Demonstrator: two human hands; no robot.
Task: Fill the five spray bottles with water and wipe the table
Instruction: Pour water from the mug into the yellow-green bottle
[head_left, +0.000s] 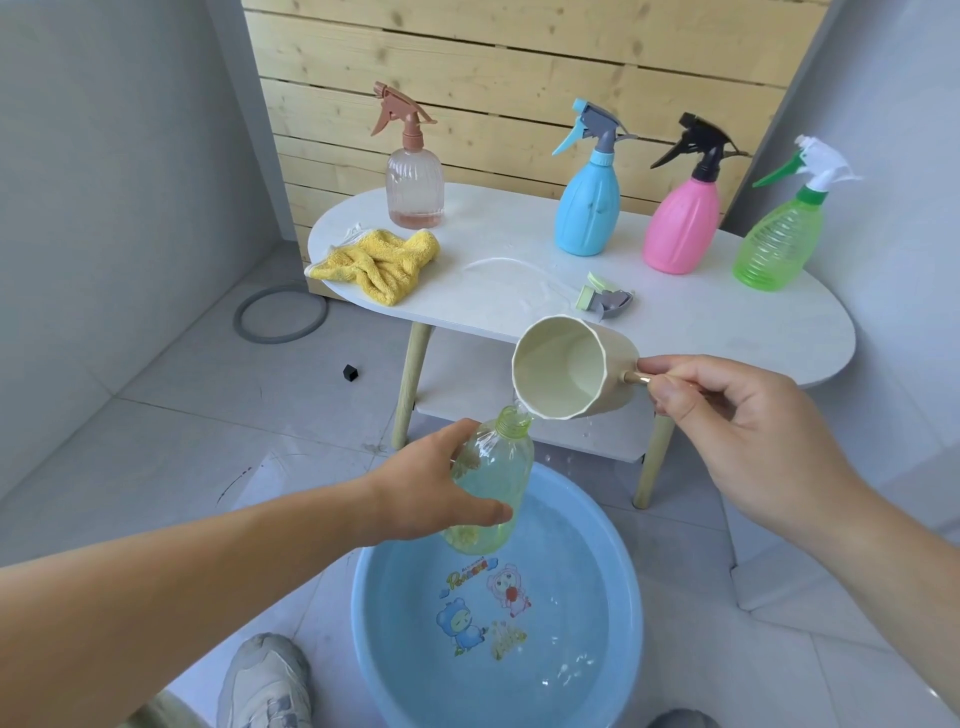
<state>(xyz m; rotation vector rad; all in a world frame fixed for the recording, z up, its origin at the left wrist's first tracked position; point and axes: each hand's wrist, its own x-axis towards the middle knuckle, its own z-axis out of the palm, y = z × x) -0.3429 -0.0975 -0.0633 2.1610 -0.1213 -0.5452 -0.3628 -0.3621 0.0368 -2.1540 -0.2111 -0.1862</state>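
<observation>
One bottle (500, 475) tilted, neck up-right under cup (569, 371); left grip (426, 483) wraps it, right grip (737, 421) pinches cup by handle (638, 378).

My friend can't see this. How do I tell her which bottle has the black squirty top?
Find the white oval table in front of the wooden wall, where four spray bottles stand. Look second from the right, between the blue bottle and the see-through green bottle. It is the only pink bottle, and only its trigger is black.
</observation>
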